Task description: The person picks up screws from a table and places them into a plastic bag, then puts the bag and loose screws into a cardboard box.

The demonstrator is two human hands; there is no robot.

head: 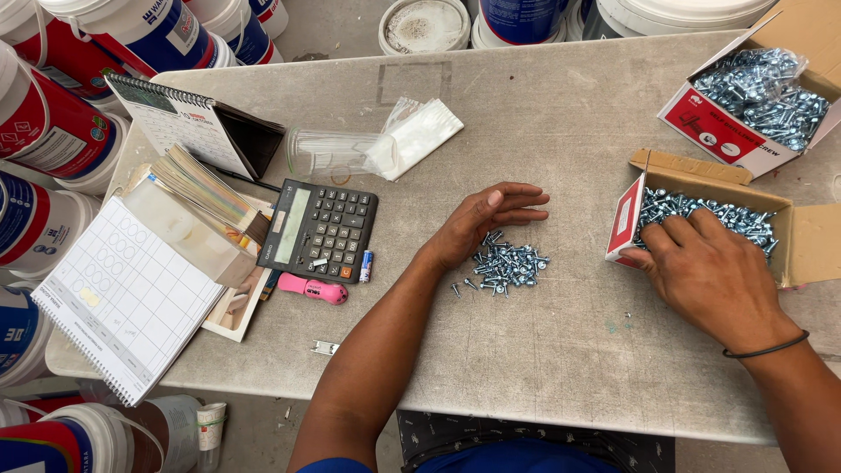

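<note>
A small heap of silvery screws [505,265] lies in the middle of the grey table [543,114]. My left hand [480,223] rests flat beside the heap, fingers together and curved around its far side, holding nothing. My right hand [701,267] reaches into an open red-and-white cardboard box [625,221] full of the same screws, its fingers down among them. Whether it grips any I cannot tell. A black band circles that wrist.
A second open box of bagged screws [753,105] stands at the far right. A calculator [318,230], pink cutter [314,288], notepads [123,298], desk calendar [188,123] and clear plastic bags [385,140] crowd the left. Paint buckets [53,131] ring the table.
</note>
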